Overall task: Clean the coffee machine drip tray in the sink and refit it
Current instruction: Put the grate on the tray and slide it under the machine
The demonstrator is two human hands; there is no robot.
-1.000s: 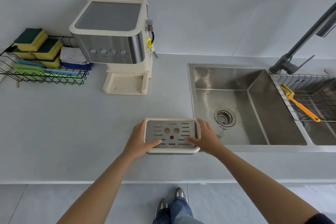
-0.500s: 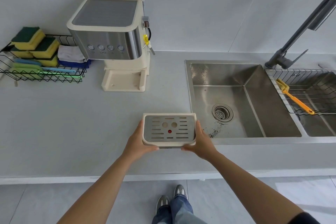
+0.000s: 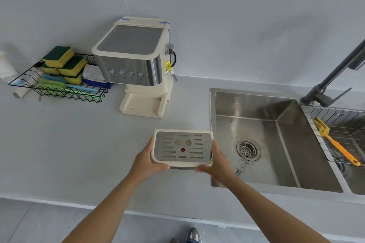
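Fingers (image 3: 162, 167) of my left hand (image 3: 146, 162) and right hand (image 3: 217, 163) curl under the drip tray (image 3: 182, 147), clasping its ends, held between them beside the sink (image 3: 256, 140). Best kept level while I carry it rightward over the basin.

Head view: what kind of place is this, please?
Most likely a kitchen. A steel sink with a tap is set into the counter, a coffee machine stands on it, and a rack holds sponges.
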